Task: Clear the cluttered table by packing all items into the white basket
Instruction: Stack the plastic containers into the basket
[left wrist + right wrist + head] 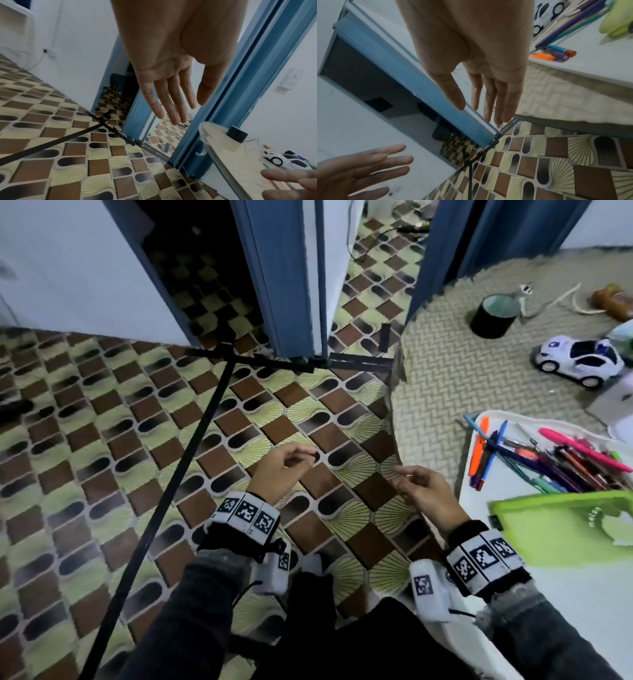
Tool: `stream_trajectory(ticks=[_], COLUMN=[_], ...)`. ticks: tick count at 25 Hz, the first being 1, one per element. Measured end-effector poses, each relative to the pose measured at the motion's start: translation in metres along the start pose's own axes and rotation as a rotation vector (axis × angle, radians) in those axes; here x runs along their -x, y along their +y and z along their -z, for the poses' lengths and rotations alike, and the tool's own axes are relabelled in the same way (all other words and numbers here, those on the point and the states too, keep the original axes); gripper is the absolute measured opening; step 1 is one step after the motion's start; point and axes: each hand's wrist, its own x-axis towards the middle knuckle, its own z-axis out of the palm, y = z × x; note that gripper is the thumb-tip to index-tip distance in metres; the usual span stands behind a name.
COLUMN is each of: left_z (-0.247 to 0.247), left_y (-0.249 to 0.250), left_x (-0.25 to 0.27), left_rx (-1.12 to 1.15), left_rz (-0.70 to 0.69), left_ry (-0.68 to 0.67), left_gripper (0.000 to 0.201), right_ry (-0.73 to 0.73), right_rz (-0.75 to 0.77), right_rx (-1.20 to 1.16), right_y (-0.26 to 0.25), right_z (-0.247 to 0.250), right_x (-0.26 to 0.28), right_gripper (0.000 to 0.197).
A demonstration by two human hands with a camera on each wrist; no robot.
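Beside pens [555, 463], green pouch [561, 522] reading "melon" (partly hidden), both hands empty

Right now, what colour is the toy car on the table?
The toy car is white with black windows, clearest in the head view.

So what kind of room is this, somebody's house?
Probably a room in a home: patterned floor tiles, a blue door frame, and a round table with a toy car and coloured pens.
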Motion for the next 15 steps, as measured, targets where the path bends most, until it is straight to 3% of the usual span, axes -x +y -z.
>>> stream_trajectory(ticks=[7, 15], left_z=[-0.002, -0.087], left_y=[0.044, 0.11], left_x=[-0.126, -0.213], left_rx=[-0.055, -0.091], left_rz=[-0.146, -0.218], left_ry=[-0.326, -0.651], left_gripper=[0.017, 0.026], right_ry=[0.323, 0.613], right_rz=[-0.059, -0.084], right_rx=[-0.209, -0.356], right_y=[-0.026, -0.022], right_z=[-0.001, 0.052], right_x=[-0.043, -0.071], right_gripper=[0.024, 0.025])
